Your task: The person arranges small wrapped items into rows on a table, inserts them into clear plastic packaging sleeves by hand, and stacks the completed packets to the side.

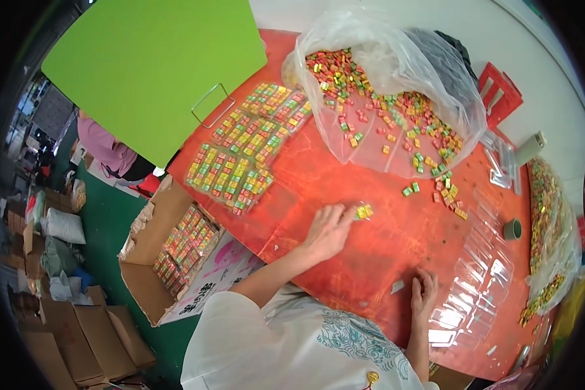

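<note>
Over the middle of the red table, my left hand [328,232] has its fingertips at the left edge of a small clear pack of yellow and green wrapped candies [364,212]. The fingers seem closed on that edge, though the grip is partly hidden. My right hand [424,296] rests near the front edge, fingers loosely bent and apart, holding nothing. Beside it lies a small pale scrap [397,286]. To its right are several clear empty plastic trays [471,296]. Filled packs of red, green and yellow candies [244,149] form a flat block at the far left.
A large clear bag [364,146] spills loose candies onto the table [318,273]. Another full bag [545,221] stands at the right, near a green cup [512,229]. A bright green panel [156,65] covers the back left. Below the table edge sits an open carton [146,250] holding packs.
</note>
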`<move>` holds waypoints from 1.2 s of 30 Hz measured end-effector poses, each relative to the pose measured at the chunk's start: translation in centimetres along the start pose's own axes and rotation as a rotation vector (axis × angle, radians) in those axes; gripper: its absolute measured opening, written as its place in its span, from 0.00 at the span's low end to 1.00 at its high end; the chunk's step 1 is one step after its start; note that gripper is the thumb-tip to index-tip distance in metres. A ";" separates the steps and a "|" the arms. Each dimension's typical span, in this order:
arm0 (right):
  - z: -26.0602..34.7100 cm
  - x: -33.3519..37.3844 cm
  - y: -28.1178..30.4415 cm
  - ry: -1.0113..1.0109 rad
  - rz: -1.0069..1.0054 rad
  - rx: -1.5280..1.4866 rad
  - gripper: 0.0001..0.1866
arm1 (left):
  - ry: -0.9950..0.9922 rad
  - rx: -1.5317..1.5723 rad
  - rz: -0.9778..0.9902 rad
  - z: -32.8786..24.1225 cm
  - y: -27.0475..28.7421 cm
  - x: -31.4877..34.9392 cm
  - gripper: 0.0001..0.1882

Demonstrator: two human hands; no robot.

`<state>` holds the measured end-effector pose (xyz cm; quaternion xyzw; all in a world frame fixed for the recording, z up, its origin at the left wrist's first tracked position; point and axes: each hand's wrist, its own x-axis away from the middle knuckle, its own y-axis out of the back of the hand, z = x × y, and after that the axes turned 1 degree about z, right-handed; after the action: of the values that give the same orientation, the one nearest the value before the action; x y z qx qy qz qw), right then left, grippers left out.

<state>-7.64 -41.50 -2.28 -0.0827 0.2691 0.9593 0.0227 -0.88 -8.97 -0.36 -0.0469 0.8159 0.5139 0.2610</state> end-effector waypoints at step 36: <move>2.6 11.2 5.5 -0.155 -0.174 0.819 0.30 | -0.100 -0.643 -0.206 15.3 -1.3 -14.0 0.26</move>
<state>-19.51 -44.81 0.83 -0.0171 0.6175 0.7710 0.1546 17.41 0.95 0.12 -0.1834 0.5892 0.7174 0.3232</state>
